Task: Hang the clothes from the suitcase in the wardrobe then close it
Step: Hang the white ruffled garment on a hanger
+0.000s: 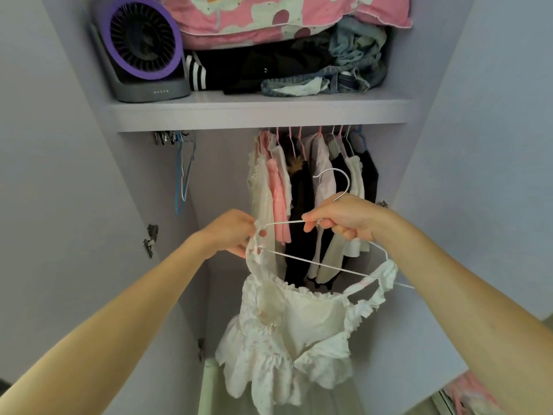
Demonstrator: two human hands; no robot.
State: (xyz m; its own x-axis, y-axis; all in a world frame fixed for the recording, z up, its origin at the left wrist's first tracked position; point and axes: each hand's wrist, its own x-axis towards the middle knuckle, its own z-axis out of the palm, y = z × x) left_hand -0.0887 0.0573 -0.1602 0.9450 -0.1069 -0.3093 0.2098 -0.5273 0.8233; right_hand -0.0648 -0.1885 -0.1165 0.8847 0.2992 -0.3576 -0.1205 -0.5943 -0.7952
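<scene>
In the wardrobe (227,163) hang clothes (299,190); a hanger (314,262) carries a dress (299,324)

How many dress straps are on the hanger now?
2. Left strap at the hanger's left end, pinched by the left hand; right strap looped over its right end, below the right hand.

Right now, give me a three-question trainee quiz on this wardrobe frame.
1. True or false: the white wire hanger holds no garment.
2. Fill in: the left hand pinches a shoulder ___ of the white ruffled dress.
3. Which hand grips the hanger just below its hook? A left hand; B right hand; C neither.
Key: 1 false; 2 strap; 3 B.
</scene>
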